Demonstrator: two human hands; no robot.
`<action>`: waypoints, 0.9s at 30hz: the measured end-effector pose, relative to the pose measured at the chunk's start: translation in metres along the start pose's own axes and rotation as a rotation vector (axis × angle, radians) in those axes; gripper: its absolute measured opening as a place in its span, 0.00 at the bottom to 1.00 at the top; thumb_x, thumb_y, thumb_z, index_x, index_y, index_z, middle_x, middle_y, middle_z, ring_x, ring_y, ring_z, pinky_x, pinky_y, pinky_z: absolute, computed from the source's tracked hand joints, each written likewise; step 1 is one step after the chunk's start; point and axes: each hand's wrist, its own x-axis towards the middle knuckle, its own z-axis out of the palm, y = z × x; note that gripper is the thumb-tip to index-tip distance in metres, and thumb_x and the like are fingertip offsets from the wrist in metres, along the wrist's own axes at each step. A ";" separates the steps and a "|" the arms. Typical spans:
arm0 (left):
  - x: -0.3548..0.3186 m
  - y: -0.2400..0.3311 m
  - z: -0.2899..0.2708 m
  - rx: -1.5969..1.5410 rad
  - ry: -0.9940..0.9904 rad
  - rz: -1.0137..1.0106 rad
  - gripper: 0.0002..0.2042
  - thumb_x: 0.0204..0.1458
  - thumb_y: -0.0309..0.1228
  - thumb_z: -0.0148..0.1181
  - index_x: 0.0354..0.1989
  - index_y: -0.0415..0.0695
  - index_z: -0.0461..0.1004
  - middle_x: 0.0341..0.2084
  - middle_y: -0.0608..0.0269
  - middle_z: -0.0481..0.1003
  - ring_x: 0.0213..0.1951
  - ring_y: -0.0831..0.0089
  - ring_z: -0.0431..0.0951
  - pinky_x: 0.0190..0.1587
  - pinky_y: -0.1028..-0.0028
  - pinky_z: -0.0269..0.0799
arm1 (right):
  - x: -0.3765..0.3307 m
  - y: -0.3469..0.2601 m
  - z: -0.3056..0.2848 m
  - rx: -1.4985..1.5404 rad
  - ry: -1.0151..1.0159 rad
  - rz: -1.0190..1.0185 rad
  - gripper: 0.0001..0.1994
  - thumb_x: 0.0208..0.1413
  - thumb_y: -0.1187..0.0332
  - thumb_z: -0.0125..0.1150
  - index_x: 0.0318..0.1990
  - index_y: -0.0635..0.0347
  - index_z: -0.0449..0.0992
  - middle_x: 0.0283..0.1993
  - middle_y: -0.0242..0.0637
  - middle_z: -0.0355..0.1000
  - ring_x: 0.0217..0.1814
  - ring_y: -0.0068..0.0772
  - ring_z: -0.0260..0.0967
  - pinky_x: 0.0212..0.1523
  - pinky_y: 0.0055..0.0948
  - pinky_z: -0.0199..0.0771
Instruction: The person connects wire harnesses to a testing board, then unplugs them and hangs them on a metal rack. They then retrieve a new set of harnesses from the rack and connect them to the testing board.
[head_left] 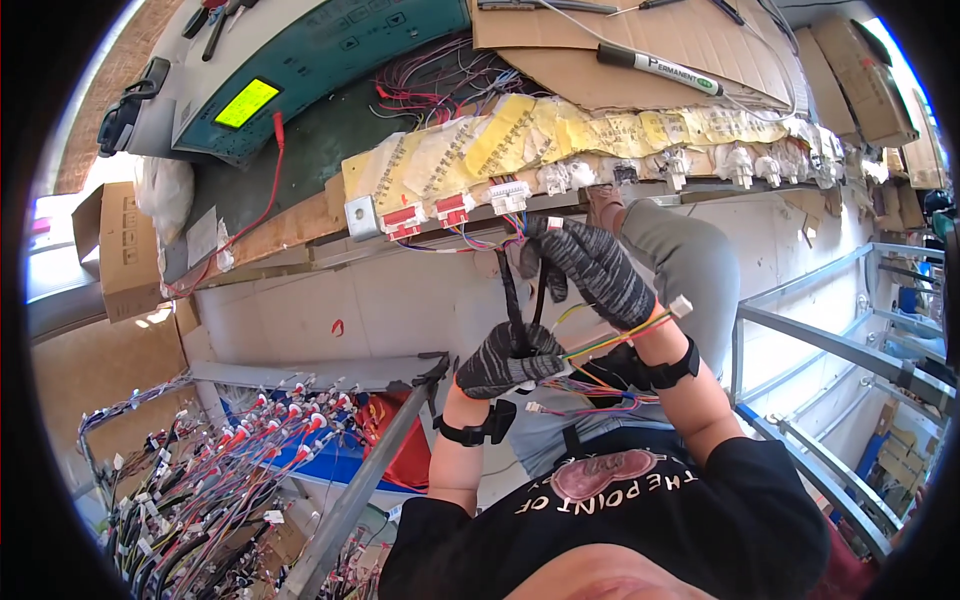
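Left hand [508, 358], gloved in speckled grey knit, is clenched round a bundle of thin coloured wires [600, 345] at picture centre. Right hand [592, 270], gloved alike, sits at one o'clock from it, fingers curled, pinching a small white connector [554, 224] on the same wires. Strands run yellow, green, purple and red, fanning toward three o'clock and ending in white plugs. Straight up at twelve, red and white connectors [455, 209] line the board edge [300, 235]. Off at eight o'clock, a rack of finished harnesses [230, 450]. A green marker pen [660, 70] lies on cardboard above.
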 end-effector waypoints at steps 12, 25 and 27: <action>0.021 0.007 0.015 -0.047 0.094 0.042 0.09 0.41 0.21 0.64 0.23 0.41 0.66 0.20 0.69 0.64 0.24 0.79 0.63 0.27 0.77 0.61 | 0.016 -0.003 -0.017 0.010 -0.120 0.081 0.16 0.61 0.58 0.45 0.47 0.59 0.70 0.26 0.27 0.66 0.18 0.12 0.55 0.19 0.13 0.56; 0.028 0.005 0.029 0.047 0.300 0.084 0.06 0.45 0.25 0.61 0.26 0.39 0.69 0.23 0.67 0.70 0.24 0.80 0.68 0.28 0.79 0.64 | 0.008 -0.009 -0.020 -0.079 0.332 -0.149 0.10 0.55 0.66 0.52 0.32 0.65 0.76 0.24 0.33 0.73 0.14 0.12 0.58 0.14 0.16 0.55; 0.025 -0.001 0.029 0.036 0.365 0.111 0.06 0.47 0.27 0.60 0.26 0.39 0.69 0.22 0.67 0.70 0.23 0.80 0.69 0.26 0.80 0.65 | -0.016 0.011 -0.043 0.201 0.236 -0.076 0.16 0.54 0.68 0.53 0.49 0.63 0.67 0.36 0.39 0.73 0.19 0.16 0.60 0.18 0.15 0.58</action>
